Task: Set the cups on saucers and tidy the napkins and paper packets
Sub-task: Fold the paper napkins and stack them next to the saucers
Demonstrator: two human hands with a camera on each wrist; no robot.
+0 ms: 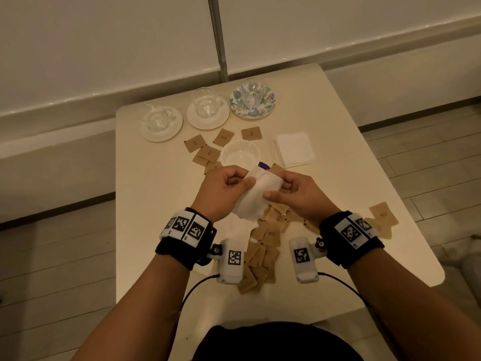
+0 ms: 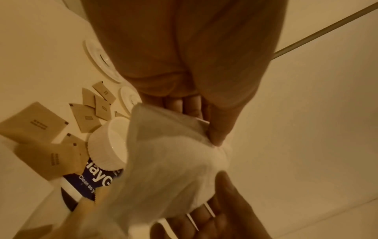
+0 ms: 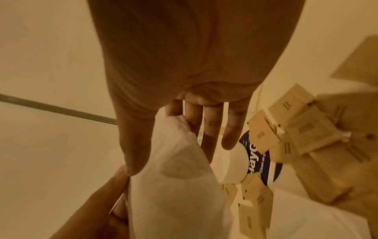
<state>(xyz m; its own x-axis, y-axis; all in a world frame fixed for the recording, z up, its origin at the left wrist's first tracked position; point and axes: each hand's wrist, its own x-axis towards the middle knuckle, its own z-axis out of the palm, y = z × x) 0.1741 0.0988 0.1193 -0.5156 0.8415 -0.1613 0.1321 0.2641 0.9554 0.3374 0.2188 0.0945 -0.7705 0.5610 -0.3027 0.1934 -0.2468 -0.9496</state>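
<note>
Both hands hold one white napkin (image 1: 256, 198) above the middle of the table. My left hand (image 1: 223, 190) pinches its left edge with thumb and fingers; my right hand (image 1: 294, 195) pinches its right edge. The wrist views show the napkin (image 2: 169, 163) (image 3: 175, 182) stretched between the two thumbs. Three glass cups stand on saucers at the far side: one on a clear saucer (image 1: 160, 124), one on a white saucer (image 1: 208, 112), one on a floral saucer (image 1: 252, 100). A stack of folded napkins (image 1: 294, 149) lies to the right. Brown paper packets (image 1: 263, 243) are scattered under and around my hands.
A small white bowl (image 1: 239, 155) stands just beyond my hands, with more brown packets (image 1: 208, 149) to its left and a dark blue sachet (image 2: 96, 179) beside it. Two packets (image 1: 382, 216) lie near the table's right edge. A wall (image 1: 104, 48) runs behind the table.
</note>
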